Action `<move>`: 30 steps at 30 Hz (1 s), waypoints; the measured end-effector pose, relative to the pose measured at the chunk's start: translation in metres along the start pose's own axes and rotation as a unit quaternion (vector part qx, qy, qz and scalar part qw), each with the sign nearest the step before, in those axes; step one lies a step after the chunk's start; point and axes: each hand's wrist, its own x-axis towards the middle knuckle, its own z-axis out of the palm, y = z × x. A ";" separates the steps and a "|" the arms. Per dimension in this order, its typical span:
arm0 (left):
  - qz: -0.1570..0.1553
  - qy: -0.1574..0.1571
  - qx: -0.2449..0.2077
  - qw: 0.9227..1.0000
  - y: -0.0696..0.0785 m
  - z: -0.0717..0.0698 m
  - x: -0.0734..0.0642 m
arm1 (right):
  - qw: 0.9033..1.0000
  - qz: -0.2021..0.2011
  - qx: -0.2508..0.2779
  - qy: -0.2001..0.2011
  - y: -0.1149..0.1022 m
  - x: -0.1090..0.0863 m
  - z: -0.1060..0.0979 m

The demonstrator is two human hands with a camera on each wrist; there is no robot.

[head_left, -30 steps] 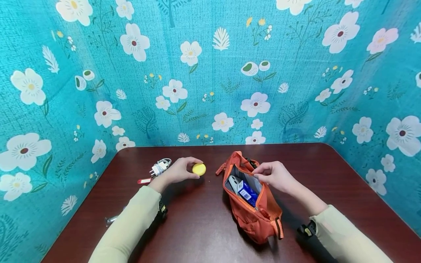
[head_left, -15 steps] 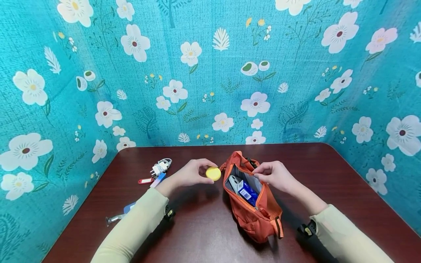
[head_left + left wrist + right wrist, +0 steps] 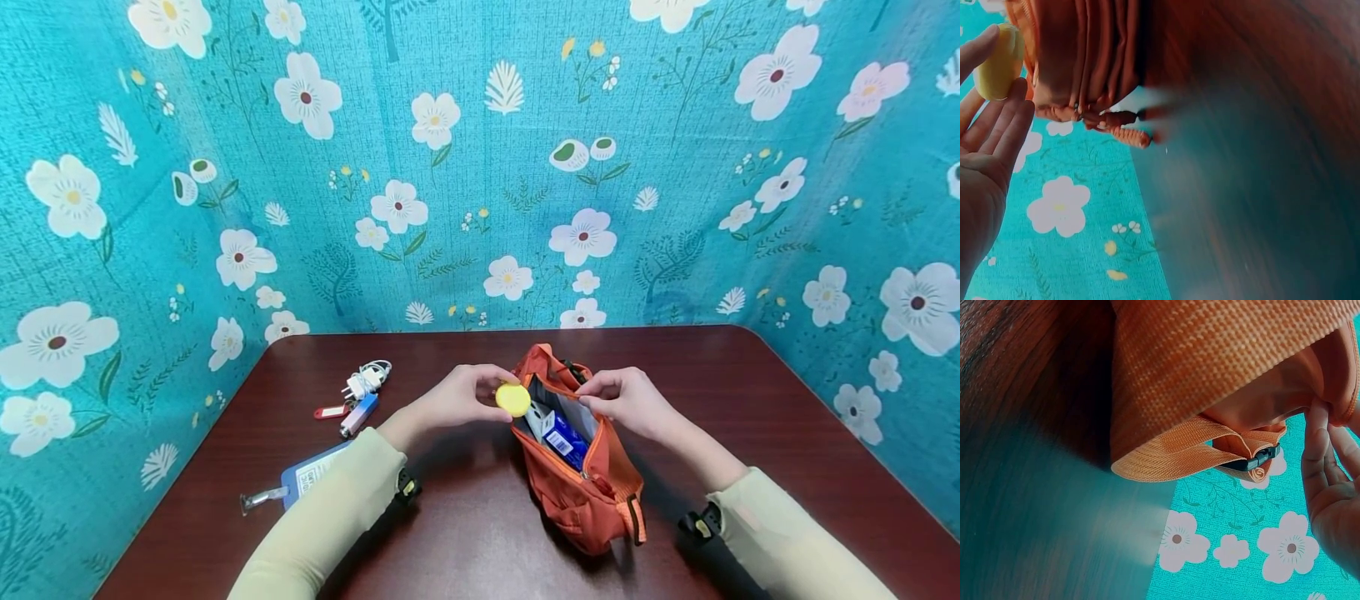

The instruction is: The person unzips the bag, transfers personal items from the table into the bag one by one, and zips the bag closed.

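Note:
An orange waist bag (image 3: 570,508) stands unzipped on the table, its grey lining showing. In its mouth lie a blue box (image 3: 566,442) and a white-grey item (image 3: 535,417) beside it. My left hand (image 3: 468,398) pinches a small round yellow case (image 3: 513,400) between thumb and fingers, at the left edge of the bag's opening. Seen from the left wrist, the yellow case (image 3: 1002,62) is thick with rounded edges. My right hand (image 3: 622,400) pinches the bag's right rim; the right wrist view shows those fingers (image 3: 1317,434) on the fabric beside a wide orange strap (image 3: 1222,369).
On the left of the table (image 3: 442,533) lie a white charger with coiled cable (image 3: 366,382), a red key tag (image 3: 331,412) and a blue-and-pink stick-like item (image 3: 359,415). A blue badge holder (image 3: 296,479) is partly under the left sleeve. A floral curtain (image 3: 480,208) hangs behind.
My left hand has carried the yellow case rightward to the bag's opening. The badge holder and the blue-pink item have come into view behind the arm. My right hand stays put.

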 end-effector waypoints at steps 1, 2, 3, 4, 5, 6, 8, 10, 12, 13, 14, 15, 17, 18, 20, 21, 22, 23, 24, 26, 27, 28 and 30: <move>0.001 -0.001 0.004 1.000 0.000 0.002 0.002 | 1.000 -0.001 0.000 0.001 0.000 0.000 0.000; 0.003 -0.001 0.010 1.000 -0.001 0.004 0.003 | 1.000 -0.001 0.000 0.001 0.000 0.000 0.000; 0.005 -0.002 0.017 1.000 -0.001 0.005 0.004 | 1.000 -0.002 0.000 0.001 0.000 0.001 0.000; 0.006 -0.002 0.021 1.000 -0.002 0.007 0.006 | 1.000 -0.002 0.001 0.001 0.000 0.001 0.001; 0.007 -0.002 0.026 1.000 -0.002 0.009 0.007 | 1.000 -0.003 0.001 0.001 0.000 0.001 0.001; 0.008 -0.003 0.030 1.000 -0.003 0.010 0.008 | 1.000 -0.003 0.001 0.001 -0.001 0.001 0.001; 0.011 -0.006 0.037 0.999 -0.004 0.012 0.010 | 1.000 -0.002 0.001 0.000 -0.001 0.001 0.001; 0.014 -0.011 0.044 0.999 -0.004 0.014 0.011 | 1.000 0.000 0.000 -0.002 -0.002 0.001 0.001; 0.019 -0.016 0.050 0.998 -0.004 0.015 0.012 | 1.000 0.002 -0.001 -0.002 -0.003 0.000 0.001; 0.021 -0.017 0.055 0.998 -0.004 0.015 0.013 | 1.000 0.003 -0.001 -0.002 -0.003 0.000 0.001; 0.023 -0.018 0.056 0.998 -0.003 0.016 0.013 | 1.000 0.003 -0.001 -0.002 -0.003 0.000 0.001; 0.024 -0.019 0.059 0.998 -0.003 0.016 0.014 | 1.000 0.003 -0.001 -0.002 -0.003 0.000 0.001; 0.022 -0.019 0.067 0.997 -0.004 0.018 0.015 | 1.000 0.003 0.000 -0.003 -0.003 0.000 0.001; 0.020 -0.019 0.074 0.997 -0.004 0.018 0.015 | 1.000 0.003 0.001 -0.004 -0.003 0.000 0.001; 0.020 -0.020 0.093 0.995 -0.003 0.019 0.016 | 1.000 0.002 0.001 -0.005 -0.003 0.000 0.001; 0.021 -0.021 0.105 0.994 -0.003 0.020 0.017 | 1.000 0.001 0.001 -0.004 -0.002 0.001 0.001; 0.021 -0.022 0.117 0.993 -0.003 0.020 0.018 | 1.000 0.001 0.001 -0.003 -0.002 0.001 0.001; 0.024 -0.023 0.129 0.991 -0.003 0.021 0.019 | 1.000 0.000 0.000 -0.003 -0.002 0.001 0.001; 0.025 -0.024 0.136 0.990 -0.003 0.021 0.019 | 1.000 0.000 0.000 -0.001 -0.002 0.001 0.001; 0.030 -0.026 0.144 0.989 -0.003 0.022 0.021 | 1.000 -0.001 0.000 0.000 -0.001 0.001 0.001; 0.032 -0.026 0.144 0.989 -0.003 0.023 0.022 | 1.000 -0.001 0.000 0.001 -0.001 0.000 0.001; 0.033 -0.026 0.143 0.989 -0.003 0.023 0.022 | 1.000 -0.001 0.000 0.001 0.000 0.000 0.001; 0.037 -0.024 0.137 0.990 -0.003 0.024 0.023 | 1.000 -0.003 0.000 0.002 0.000 0.000 0.001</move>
